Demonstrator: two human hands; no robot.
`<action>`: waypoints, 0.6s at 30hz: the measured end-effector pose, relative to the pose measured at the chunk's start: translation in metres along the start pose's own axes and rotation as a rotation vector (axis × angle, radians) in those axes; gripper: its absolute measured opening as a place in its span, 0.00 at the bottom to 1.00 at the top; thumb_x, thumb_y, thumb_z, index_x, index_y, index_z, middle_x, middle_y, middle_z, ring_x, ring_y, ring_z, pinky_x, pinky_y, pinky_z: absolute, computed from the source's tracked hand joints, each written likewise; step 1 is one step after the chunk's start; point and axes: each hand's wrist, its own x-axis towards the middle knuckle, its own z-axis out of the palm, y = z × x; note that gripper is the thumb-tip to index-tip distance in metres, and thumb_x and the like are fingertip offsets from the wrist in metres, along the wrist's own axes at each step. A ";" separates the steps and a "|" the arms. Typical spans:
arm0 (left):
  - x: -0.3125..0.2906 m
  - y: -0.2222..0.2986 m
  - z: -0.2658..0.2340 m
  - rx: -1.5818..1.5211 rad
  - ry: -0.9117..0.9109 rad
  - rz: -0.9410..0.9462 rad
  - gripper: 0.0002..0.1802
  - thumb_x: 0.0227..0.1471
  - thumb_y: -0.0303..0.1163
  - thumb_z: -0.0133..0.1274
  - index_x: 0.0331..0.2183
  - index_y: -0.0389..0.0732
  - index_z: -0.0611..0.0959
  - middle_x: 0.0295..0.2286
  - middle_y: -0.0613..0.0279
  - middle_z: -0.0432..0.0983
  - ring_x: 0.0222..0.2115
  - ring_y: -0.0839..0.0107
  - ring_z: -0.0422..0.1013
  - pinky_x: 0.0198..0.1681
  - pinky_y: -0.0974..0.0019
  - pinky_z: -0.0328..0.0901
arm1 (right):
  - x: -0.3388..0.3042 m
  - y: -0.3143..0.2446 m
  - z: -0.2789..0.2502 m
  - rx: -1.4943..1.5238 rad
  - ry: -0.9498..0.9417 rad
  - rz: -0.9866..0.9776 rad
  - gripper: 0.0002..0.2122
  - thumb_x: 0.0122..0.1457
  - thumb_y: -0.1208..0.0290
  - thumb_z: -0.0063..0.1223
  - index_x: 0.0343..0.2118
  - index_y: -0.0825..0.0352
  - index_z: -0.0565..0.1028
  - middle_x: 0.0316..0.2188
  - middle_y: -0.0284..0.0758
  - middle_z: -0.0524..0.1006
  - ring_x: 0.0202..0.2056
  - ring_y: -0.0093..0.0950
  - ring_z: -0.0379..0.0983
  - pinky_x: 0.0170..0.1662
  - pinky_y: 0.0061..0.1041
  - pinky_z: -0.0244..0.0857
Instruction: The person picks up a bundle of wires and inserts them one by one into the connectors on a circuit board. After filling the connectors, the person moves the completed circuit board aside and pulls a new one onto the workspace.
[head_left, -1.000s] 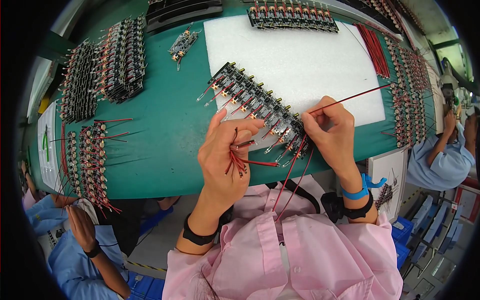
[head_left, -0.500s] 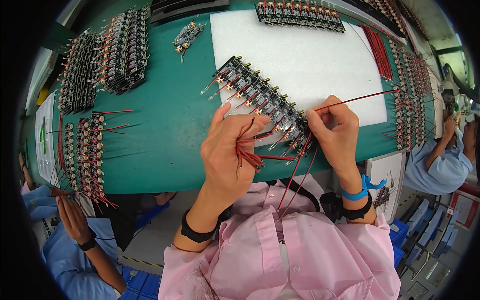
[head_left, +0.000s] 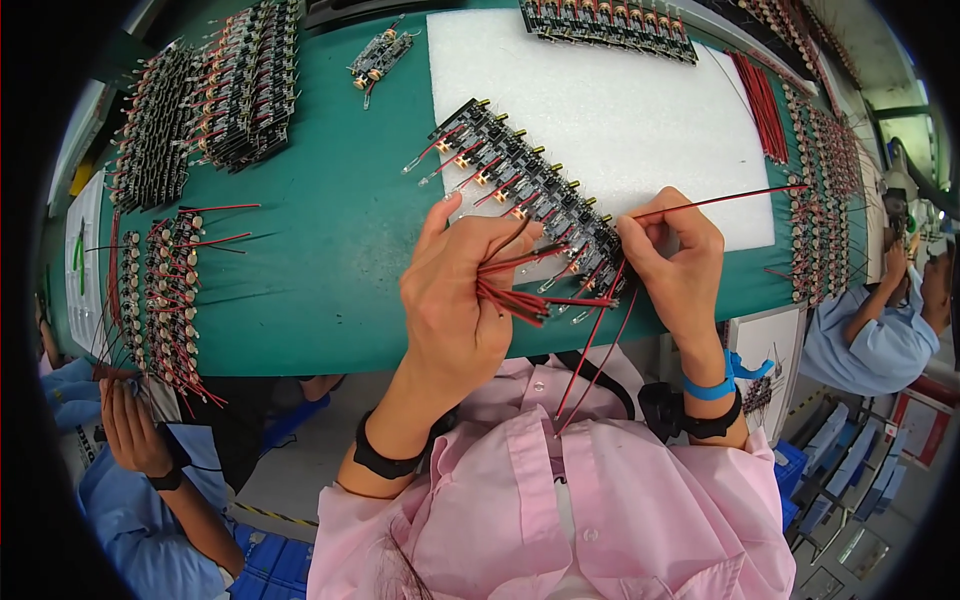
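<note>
My left hand [head_left: 450, 285] is closed around a bundle of red and black wires [head_left: 520, 300], whose ends stick out toward the right. The same hand lies against the near side of a long panel of small circuit boards [head_left: 530, 185], which slants from upper left to lower right. Clear LEDs on red leads stick out along the panel's near edge. My right hand [head_left: 680, 255] pinches a thin red-and-black wire [head_left: 735, 200] at the panel's right end. That wire reaches off to the right. Two more wires hang from this end toward my pink shirt.
A white foam sheet [head_left: 600, 100] lies on the green table mat [head_left: 320, 270]. Stacks of board panels [head_left: 245, 90] stand at the left, with wired boards [head_left: 175, 300] below. A red wire bundle [head_left: 760, 105] lies at the right. Co-workers in blue sit on both sides.
The wire bundle in my left hand has shifted slightly, its ends now reaching further right. My right hand keeps its pinch at the panel's end. The whole view has shifted a little.
</note>
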 end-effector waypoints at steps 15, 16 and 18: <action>0.000 0.002 -0.002 0.016 -0.031 -0.017 0.13 0.31 0.16 0.38 0.26 0.35 0.71 0.22 0.58 0.73 0.23 0.63 0.69 0.45 0.55 0.51 | 0.007 -0.003 -0.007 -0.018 -0.127 -0.002 0.03 0.40 0.81 0.49 0.15 0.72 0.67 0.13 0.27 0.64 0.17 0.14 0.56 0.21 0.13 0.51; -0.001 0.001 -0.002 0.013 -0.028 -0.015 0.13 0.30 0.17 0.38 0.26 0.35 0.72 0.22 0.58 0.73 0.23 0.63 0.69 0.45 0.55 0.51 | 0.006 -0.004 -0.007 -0.018 -0.118 -0.004 0.03 0.40 0.81 0.49 0.15 0.72 0.67 0.13 0.27 0.64 0.17 0.15 0.56 0.21 0.13 0.51; -0.001 0.001 -0.002 0.013 -0.023 -0.015 0.13 0.30 0.17 0.38 0.26 0.35 0.72 0.22 0.58 0.73 0.23 0.63 0.69 0.45 0.55 0.51 | 0.005 -0.005 -0.006 -0.016 -0.100 -0.010 0.03 0.39 0.81 0.48 0.15 0.72 0.67 0.13 0.27 0.64 0.18 0.15 0.56 0.21 0.13 0.51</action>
